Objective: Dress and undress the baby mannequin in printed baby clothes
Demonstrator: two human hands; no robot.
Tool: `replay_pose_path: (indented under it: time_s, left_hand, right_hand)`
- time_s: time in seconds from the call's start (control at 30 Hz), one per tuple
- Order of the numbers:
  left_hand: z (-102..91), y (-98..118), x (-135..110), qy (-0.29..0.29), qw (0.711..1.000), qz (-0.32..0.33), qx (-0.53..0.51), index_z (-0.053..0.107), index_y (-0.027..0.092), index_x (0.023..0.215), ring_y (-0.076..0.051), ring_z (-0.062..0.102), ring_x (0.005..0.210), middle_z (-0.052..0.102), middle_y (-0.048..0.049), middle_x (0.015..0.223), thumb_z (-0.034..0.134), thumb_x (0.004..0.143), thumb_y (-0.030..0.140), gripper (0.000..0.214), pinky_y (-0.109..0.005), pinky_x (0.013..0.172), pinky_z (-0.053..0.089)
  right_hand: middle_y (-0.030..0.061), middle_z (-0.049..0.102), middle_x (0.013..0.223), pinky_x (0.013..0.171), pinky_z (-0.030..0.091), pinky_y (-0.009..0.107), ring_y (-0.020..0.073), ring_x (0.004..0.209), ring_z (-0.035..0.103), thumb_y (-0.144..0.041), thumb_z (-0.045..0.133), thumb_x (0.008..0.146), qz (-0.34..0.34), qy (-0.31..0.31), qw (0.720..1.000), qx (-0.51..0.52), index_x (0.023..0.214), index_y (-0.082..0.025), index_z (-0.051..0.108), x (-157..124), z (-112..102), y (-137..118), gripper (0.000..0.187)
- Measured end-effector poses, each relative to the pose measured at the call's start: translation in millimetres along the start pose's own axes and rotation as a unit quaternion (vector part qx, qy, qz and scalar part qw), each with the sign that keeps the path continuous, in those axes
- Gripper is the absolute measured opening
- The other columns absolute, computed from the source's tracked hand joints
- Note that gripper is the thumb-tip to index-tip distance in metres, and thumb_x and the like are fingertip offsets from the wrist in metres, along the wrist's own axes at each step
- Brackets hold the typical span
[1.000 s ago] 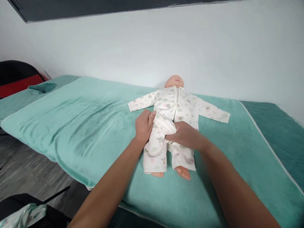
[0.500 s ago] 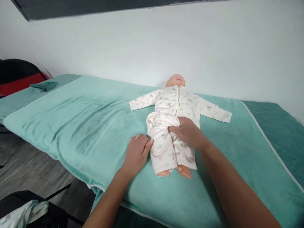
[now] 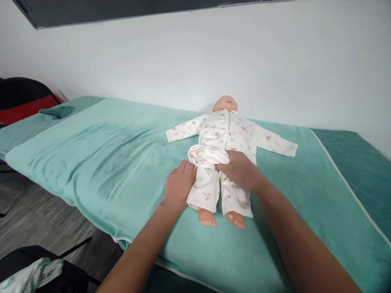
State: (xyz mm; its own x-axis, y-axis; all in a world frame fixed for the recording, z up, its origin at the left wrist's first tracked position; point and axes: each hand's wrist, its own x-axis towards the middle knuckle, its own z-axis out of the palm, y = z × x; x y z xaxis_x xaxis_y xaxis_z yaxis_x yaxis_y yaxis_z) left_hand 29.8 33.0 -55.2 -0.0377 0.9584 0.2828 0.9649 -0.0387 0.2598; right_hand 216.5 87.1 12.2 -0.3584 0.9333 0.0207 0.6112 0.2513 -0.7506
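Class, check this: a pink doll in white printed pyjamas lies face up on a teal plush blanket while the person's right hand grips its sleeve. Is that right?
The gripped part is wrong: in the head view, the right hand grips the bunched top of the white printed cloth trousers. The pink doll does lie face up on the teal plush blanket.

White wall (image 3: 137,65) stood behind, brightest around middle. Dark gray panel (image 3: 106,11) ran along top. Teal blanket (image 3: 76,158) covered long platform against wall; darker teal cover (image 3: 351,162) showed right. Black-and-red chair (image 3: 24,97) sat far left. Gray wood-look floor (image 3: 33,207) showed below.
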Motion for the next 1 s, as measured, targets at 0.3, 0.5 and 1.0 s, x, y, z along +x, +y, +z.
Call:
replay_pose_path:
  time_s: [0.3, 0.5, 1.0]
  left_hand:
    - [-3.0, -12.3, -6.3, 0.104, 0.933, -0.047, -0.341, 0.056, 0.023, 0.096, -0.017, 0.060, 0.086, 0.063, -0.0023, 0.094, 0.045, 0.099, 0.038, 0.019, -0.030, 0.075, 0.047]
    - [-5.3, -11.2, 7.3, 0.100, 0.889, 0.007, -0.446, 0.054, 0.027, 0.133, -0.021, 0.053, 0.128, 0.055, -0.0083, 0.140, 0.045, 0.100, 0.038, 0.036, -0.035, 0.101, 0.046]
    - [-9.8, -5.9, 14.3, 0.035, 0.863, 0.039, -0.503, 0.046, 0.021, 0.049, -0.016, 0.052, 0.068, 0.053, -0.0035, 0.067, 0.046, 0.097, 0.050, 0.056, -0.033, 0.070, 0.047]
  right_hand:
    - [-0.0014, 0.058, 0.065, 0.058, 0.031, 0.027, 0.0141, 0.062, 0.046, -0.025, 0.051, 0.076, -0.020, -0.009, 0.998, -0.062, 0.065, -0.021, 0.046, 0.0, 0.8, -3.2, 0.013]
    - [0.0006, 0.066, 0.077, 0.061, 0.032, 0.028, 0.0161, 0.068, 0.053, -0.022, 0.050, 0.079, -0.065, -0.035, 0.991, -0.110, 0.077, -0.021, 0.052, -3.0, -0.4, -3.2, 0.003]
    - [-0.0002, 0.064, 0.082, 0.059, 0.036, 0.026, 0.0151, 0.071, 0.054, -0.050, 0.073, 0.078, -0.027, -0.071, 0.997, 0.027, 0.084, -0.022, 0.055, -22.5, -43.2, 1.0, 0.034]
